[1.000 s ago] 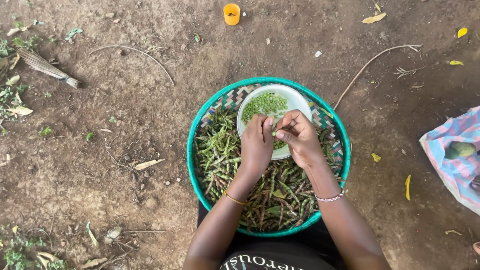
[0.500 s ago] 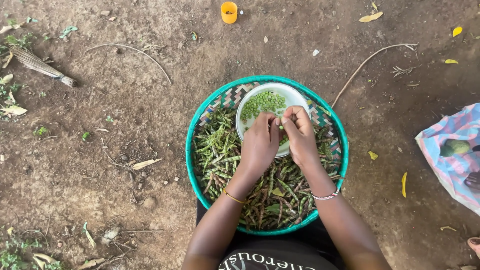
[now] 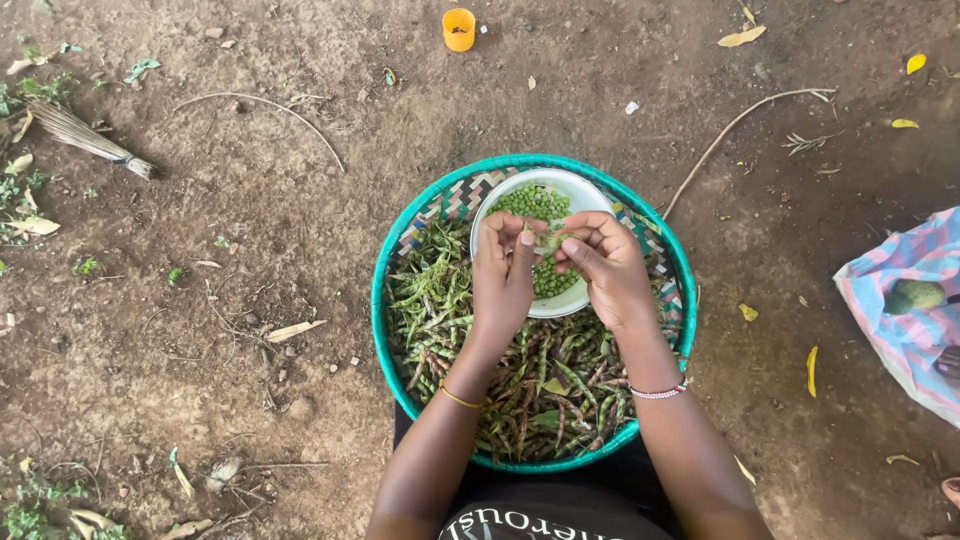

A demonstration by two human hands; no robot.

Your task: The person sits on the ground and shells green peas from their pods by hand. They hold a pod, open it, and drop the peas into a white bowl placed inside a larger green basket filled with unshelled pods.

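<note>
Head view, looking straight down at bare brown earth. A round woven basket with a teal rim [image 3: 385, 330] sits just in front of the person, filled across its lower half with a heap of green and brown-mottled pods [image 3: 545, 385]. A white bowl [image 3: 590, 195] rests inside the basket at its far side, holding shelled green peas [image 3: 535, 203]. Both hands meet above the bowl's near edge. The left hand [image 3: 503, 280] has fingers curled, thumb and fingertips pinched closed on one end of a single pale green pod [image 3: 552, 240]. The right hand [image 3: 610, 270] is closed the same way on the pod's other end, so the pod is held between the two hands, directly over the peas; whether it is split open cannot be told at this size. A thin yellow bangle [image 3: 462, 399] circles the left wrist, and a beaded bracelet [image 3: 660, 392] of white and red circles the right. Well apart from the basket: a small orange cup [image 3: 459, 28] on the ground at the far side, a long thin stick [image 3: 740, 125] to the upper right, a bundle of dry twigs [image 3: 85, 135] at the far left, and a striped pink and blue cloth [image 3: 910, 310] at the right edge with a green lumpy thing lying on it. Yellow leaves lie scattered around.
</note>
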